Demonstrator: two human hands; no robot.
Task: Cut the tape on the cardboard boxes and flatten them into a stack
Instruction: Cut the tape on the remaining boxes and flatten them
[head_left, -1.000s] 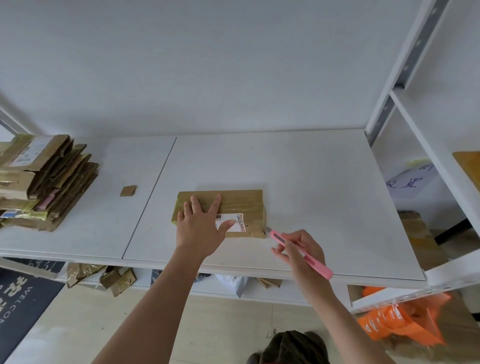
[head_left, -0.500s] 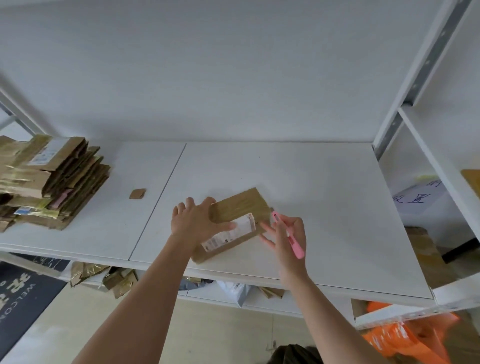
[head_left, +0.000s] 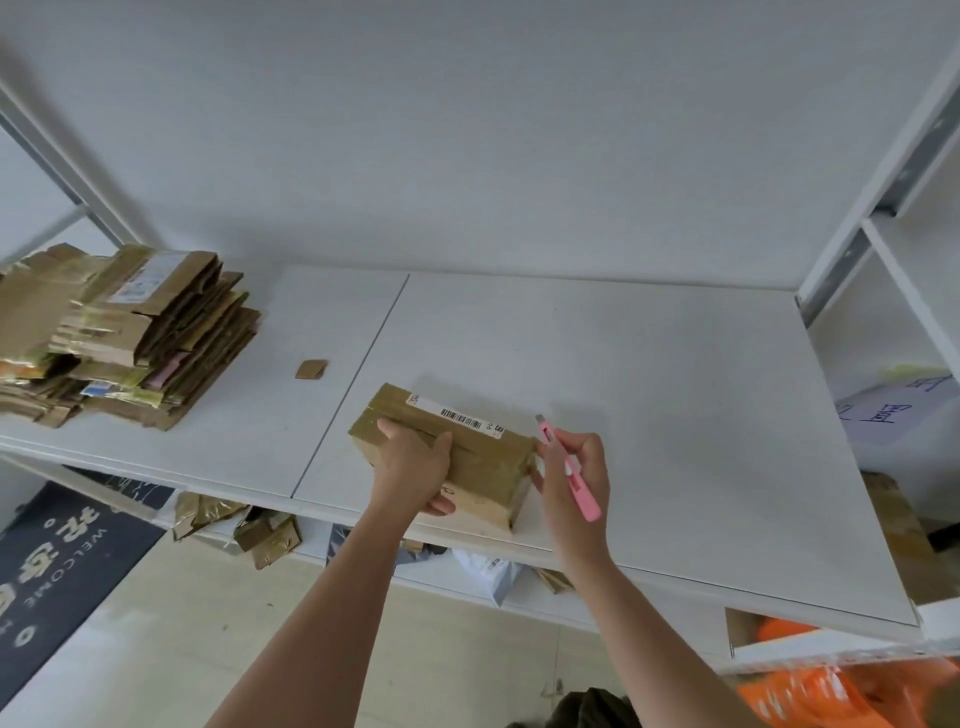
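A small taped cardboard box (head_left: 483, 457) with a white barcode label stands tilted on its edge near the front of the white shelf (head_left: 675, 415). My left hand (head_left: 415, 462) grips the box from its near side, fingers over the top edge and thumb underneath. My right hand (head_left: 576, 467) holds a pink utility knife (head_left: 569, 467) just to the right of the box, blade tip pointing up and away by the box's right corner. A stack of flattened cardboard boxes (head_left: 135, 332) lies at the shelf's left end.
A small cardboard scrap (head_left: 311, 369) lies between the stack and the box. Metal shelf uprights (head_left: 878, 208) rise at the right. Torn cardboard pieces (head_left: 260, 535) sit on the lower shelf, an orange bag (head_left: 821, 680) at bottom right, a dark doormat (head_left: 57, 561) on the floor.
My left hand went from pressing the box flat to turning and tipping it up onto its edge. My right hand brought the knife in from the front right to the box's right end.
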